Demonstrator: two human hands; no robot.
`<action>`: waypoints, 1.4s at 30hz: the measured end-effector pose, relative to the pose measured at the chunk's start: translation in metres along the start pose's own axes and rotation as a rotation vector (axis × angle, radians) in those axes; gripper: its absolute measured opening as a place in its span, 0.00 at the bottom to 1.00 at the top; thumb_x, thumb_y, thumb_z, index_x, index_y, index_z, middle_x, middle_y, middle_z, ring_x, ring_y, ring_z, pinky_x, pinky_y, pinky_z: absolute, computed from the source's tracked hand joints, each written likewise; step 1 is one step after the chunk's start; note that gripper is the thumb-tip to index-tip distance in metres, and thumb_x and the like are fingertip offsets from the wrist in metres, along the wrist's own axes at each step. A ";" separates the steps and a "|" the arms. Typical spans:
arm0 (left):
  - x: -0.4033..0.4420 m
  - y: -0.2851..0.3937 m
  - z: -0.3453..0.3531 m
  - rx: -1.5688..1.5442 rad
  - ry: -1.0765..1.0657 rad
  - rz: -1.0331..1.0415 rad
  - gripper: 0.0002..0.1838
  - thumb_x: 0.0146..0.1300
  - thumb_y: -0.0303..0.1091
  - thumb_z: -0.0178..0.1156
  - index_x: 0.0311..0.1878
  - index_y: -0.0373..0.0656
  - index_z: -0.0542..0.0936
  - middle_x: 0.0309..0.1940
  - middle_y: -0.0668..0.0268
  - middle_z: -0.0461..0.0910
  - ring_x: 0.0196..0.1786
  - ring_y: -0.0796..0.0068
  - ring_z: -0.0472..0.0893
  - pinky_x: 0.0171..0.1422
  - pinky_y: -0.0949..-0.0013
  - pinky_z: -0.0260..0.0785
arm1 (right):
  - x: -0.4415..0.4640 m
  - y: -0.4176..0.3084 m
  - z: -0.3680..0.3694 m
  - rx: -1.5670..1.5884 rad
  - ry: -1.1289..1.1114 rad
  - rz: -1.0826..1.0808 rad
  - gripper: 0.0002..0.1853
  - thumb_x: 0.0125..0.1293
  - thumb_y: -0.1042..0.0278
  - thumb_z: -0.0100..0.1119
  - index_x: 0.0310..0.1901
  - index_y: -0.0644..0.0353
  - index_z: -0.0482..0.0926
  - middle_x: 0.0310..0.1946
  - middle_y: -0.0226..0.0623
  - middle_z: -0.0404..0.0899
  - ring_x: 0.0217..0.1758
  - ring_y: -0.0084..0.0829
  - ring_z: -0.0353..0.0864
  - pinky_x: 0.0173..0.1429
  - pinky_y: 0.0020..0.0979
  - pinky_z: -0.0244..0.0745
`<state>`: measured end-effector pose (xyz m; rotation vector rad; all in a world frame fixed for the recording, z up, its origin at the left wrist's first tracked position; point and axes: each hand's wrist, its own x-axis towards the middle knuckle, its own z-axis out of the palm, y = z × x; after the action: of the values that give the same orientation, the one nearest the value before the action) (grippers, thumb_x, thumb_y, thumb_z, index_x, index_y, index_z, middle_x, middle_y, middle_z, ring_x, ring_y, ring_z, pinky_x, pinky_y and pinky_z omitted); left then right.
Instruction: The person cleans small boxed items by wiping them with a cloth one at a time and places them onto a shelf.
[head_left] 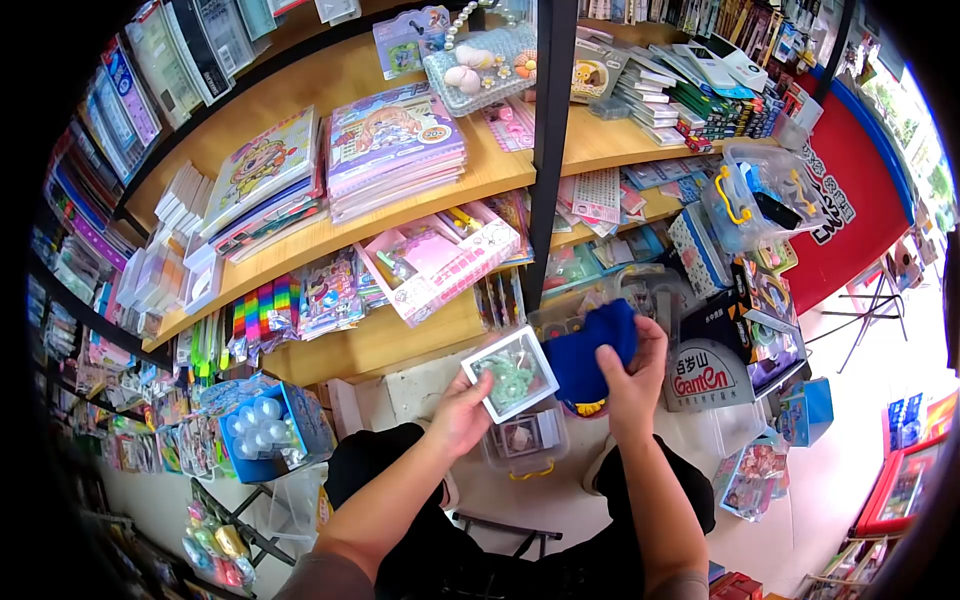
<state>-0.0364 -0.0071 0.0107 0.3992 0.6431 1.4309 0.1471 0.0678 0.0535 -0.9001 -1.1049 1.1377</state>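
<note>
My left hand (463, 412) grips a square white-framed box (511, 373) by its lower left edge, and a green beaded item shows through its clear face. A dark blue cloth (590, 352) hangs from my right hand (636, 375), pinched between thumb and fingers, just right of the box. Below the hands, a clear plastic bin (528, 452) with a yellow handle stands on the floor between my legs and holds small boxed items. Something yellow (588, 408) shows under the cloth's lower edge.
A wooden shelf (500, 165) carries stacked books (395, 145). Below it lies an open pink box (440, 255). A blue box of clear balls (265, 428) stands at left; a Ganten carton (708, 376) and a yellow-handled clear bin (760, 195) are at right. A black post (552, 150) rises ahead.
</note>
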 end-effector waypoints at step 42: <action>0.002 0.000 0.015 0.020 -0.029 -0.153 0.36 0.64 0.65 0.38 0.71 0.59 0.55 0.65 0.66 0.64 0.65 0.66 0.68 0.66 0.55 0.64 | -0.036 0.009 0.025 -0.885 -0.446 -0.372 0.18 0.56 0.70 0.61 0.48 0.63 0.74 0.39 0.46 0.73 0.37 0.46 0.78 0.38 0.40 0.74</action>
<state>-0.0270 -0.0034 0.0226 0.3781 0.6511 1.2720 0.1192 0.0346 0.0434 -1.0498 -2.1278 0.5128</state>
